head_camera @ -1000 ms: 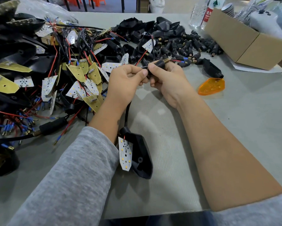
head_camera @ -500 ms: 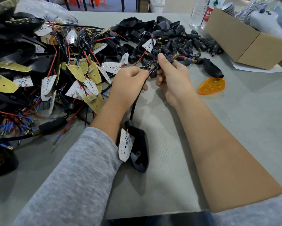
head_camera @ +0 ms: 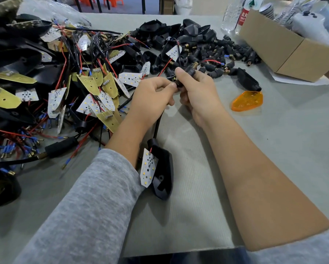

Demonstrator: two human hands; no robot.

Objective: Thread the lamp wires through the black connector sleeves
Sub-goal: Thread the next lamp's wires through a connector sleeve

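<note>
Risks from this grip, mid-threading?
1. The lamp housing dangles by its wire; tugging may strain the LED board joint.
2. The right hand holds the connector sleeve above the loose sleeve pile; a slip may lose it there.
3. The left hand pinches the wire hard; it may kink.

The right hand (head_camera: 198, 92) grips a black connector sleeve (head_camera: 188, 72), while the left hand (head_camera: 152, 96) pinches the thin wires (head_camera: 169, 78) at the sleeve's lower end. A black cable (head_camera: 157, 126) hangs from the hands to a lamp housing (head_camera: 162, 172) with a white LED board (head_camera: 148, 170), lying on the grey table (head_camera: 274, 149). An orange lens (head_camera: 247, 101) lies to the right, near a cardboard box (head_camera: 293, 54).
</note>
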